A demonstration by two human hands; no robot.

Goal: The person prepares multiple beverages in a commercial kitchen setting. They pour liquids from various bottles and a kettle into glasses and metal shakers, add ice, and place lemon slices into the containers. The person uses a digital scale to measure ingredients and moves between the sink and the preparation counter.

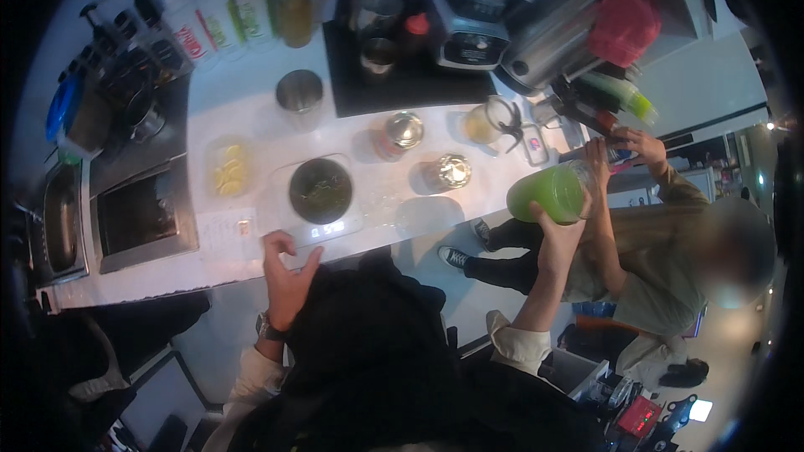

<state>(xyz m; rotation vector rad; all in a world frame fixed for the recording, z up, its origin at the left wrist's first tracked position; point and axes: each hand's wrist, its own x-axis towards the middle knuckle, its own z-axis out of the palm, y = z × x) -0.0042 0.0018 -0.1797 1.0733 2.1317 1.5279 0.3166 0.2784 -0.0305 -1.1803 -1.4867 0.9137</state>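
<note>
My right hand [556, 242] grips a clear jar of bright green liquid [545, 193], tilted beyond the counter's right front edge. Thumb and fingers apart, my left hand [289, 273] holds nothing and is at the near edge of a white digital scale [317, 235] with a lit display. On that scale stands a round container with dark contents [321, 191], seen from above; what they are I cannot tell. Between the scale and the jar are two containers with shiny metal tops, one farther back [403, 130] and one nearer [453, 171].
A co-worker [653, 251] stands at the right, hands close to my jar. Lemon slices [230, 171] fill a clear tray left of the scale. Behind are a metal cup [300, 91], a blender [472, 41], white bottles [217, 12] and a pitcher of pale liquid [483, 124]. A sink [61, 220] lies far left.
</note>
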